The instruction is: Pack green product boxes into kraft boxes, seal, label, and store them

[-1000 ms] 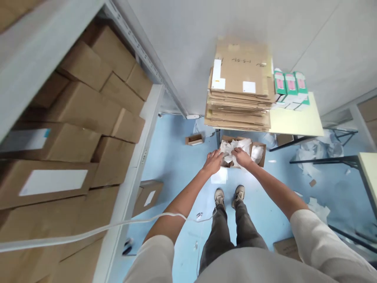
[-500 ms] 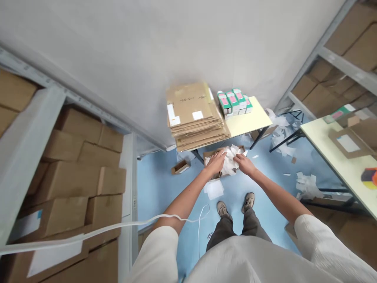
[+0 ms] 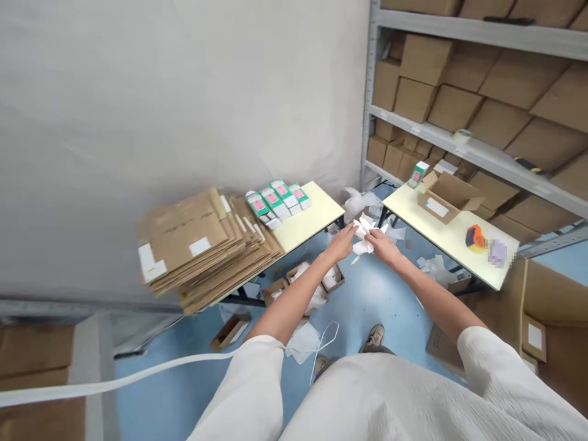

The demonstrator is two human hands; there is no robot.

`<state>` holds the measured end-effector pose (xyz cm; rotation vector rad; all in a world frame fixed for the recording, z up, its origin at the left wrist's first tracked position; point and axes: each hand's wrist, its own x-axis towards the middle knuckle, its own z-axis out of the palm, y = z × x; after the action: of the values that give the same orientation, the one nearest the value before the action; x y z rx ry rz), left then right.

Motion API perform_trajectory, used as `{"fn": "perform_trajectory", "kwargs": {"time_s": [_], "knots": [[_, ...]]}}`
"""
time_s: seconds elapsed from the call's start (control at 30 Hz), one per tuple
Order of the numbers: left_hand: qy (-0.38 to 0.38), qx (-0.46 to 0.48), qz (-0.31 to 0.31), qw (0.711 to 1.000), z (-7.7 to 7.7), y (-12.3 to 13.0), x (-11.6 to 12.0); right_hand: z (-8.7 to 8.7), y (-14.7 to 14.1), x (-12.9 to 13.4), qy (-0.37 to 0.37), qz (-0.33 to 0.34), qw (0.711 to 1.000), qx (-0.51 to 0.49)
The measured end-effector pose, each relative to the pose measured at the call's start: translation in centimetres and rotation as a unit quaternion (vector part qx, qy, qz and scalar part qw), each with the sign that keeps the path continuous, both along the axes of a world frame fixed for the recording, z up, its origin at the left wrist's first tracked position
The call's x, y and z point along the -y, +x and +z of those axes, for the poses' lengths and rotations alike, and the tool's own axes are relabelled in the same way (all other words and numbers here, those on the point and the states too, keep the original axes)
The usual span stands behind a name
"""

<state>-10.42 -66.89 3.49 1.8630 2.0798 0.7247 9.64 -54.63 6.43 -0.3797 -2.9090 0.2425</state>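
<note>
Crumpled white paper point(image 3: 362, 236) hangs between my two hands, above the blue floor. My left hand point(image 3: 342, 242) is closed on its left side, and my right hand point(image 3: 382, 244) grips its right side. Below and to the left, partly behind my left forearm, small open cardboard boxes point(image 3: 331, 279) on the floor hold more white paper. A flat white sheet point(image 3: 303, 342) lies on the floor near them.
Flattened cardboard point(image 3: 193, 229) and green-and-white boxes point(image 3: 272, 199) sit on the left table point(image 3: 321, 205). The right table point(image 3: 408, 205) bears an open carton point(image 3: 443, 199) and a tape roll point(image 3: 474, 237). Shelves point(image 3: 459, 150) stand behind. A white cable point(image 3: 138, 373) crosses the left side.
My view has turned to the right. Both hands have lifted the white paper away from the floor boxes and moved it right, toward the gap between the tables.
</note>
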Motion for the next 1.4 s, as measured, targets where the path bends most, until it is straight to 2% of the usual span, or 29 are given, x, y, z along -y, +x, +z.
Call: {"fn": "perform_trajectory", "kwargs": {"time_s": [0.13, 0.3, 0.47, 0.63, 0.9, 1.0, 1.1, 1.23, 1.4], "knots": [[0.032, 0.006, -0.055, 0.998, 2.6, 3.8, -8.9, 2.2, 5.5, -6.8, 0.029, -0.051, 0.998, -0.01], [0.062, 0.009, -0.128, 0.99, 5.4, 8.1, -18.9, 4.8, 11.5, -13.8, 0.058, -0.119, 0.991, -0.021], [0.088, 0.009, -0.194, 0.977, 7.0, 11.2, -27.8, 6.5, 15.7, -20.3, 0.068, -0.183, 0.98, -0.031], [0.08, 0.0, -0.24, 0.967, 6.9, 11.5, -36.2, 6.4, 17.1, -27.4, 0.064, -0.238, 0.969, -0.032], [0.021, 0.0, -0.292, 0.956, 5.5, 7.8, -50.1, 3.6, 14.6, -40.1, -0.002, -0.335, 0.942, -0.027], [0.006, 0.0, -0.311, 0.95, 4.8, 6.6, -54.0, 2.4, 13.3, -43.6, -0.03, -0.357, 0.933, -0.027], [0.002, 0.006, -0.327, 0.945, 3.9, 5.8, -56.7, 1.1, 12.3, -46.1, -0.07, -0.385, 0.92, -0.009], [-0.018, 0.011, -0.332, 0.943, 2.3, 5.6, -59.1, -0.6, 11.6, -48.5, -0.138, -0.42, 0.897, 0.012], [-0.034, 0.018, -0.327, 0.944, 0.9, 6.3, -61.1, -2.3, 12.2, -50.4, -0.213, -0.423, 0.881, 0.011]]}}
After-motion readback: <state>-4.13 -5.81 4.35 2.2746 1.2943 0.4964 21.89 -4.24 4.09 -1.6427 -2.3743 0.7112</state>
